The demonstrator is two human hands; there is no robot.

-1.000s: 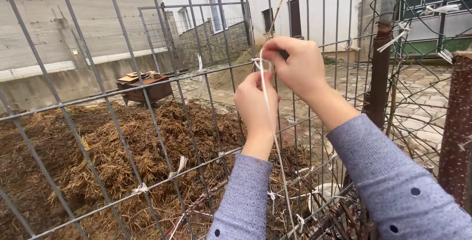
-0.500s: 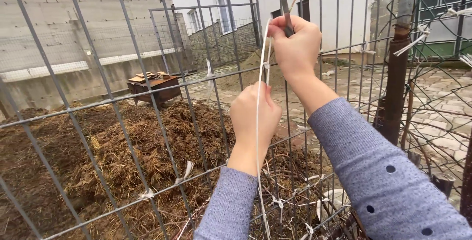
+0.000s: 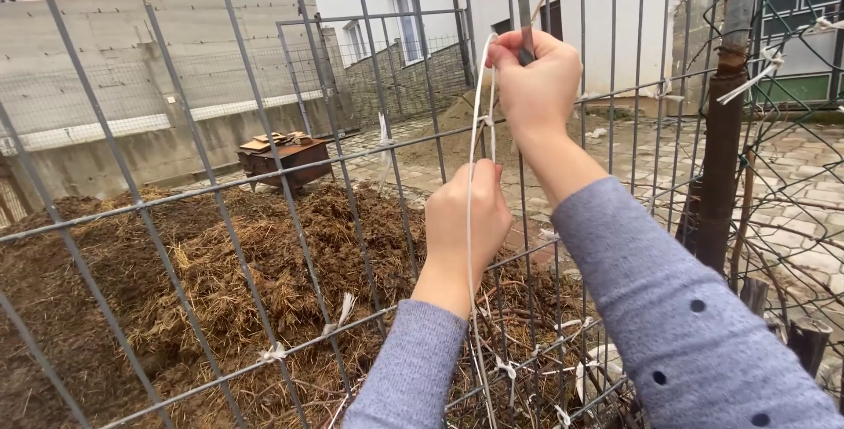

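A thin white string runs taut and nearly upright in front of a grey wire mesh panel. My right hand is raised high and shut on the string's upper end, its fingers also wrapped around an upright wire of the mesh. My left hand sits lower, closed on the same string about mid-height. Both arms wear grey knit sleeves. The string's lower part hangs down past my left wrist.
Behind the mesh lies a heap of brown straw and manure. A rusty metal post stands at the right. White ties bind mesh crossings. A dark wooden box, a concrete wall and houses lie beyond.
My right hand has risen up the mesh, pulling the string longer and taut, while my left hand has dropped lower along it. The camera view has tilted slightly upward.
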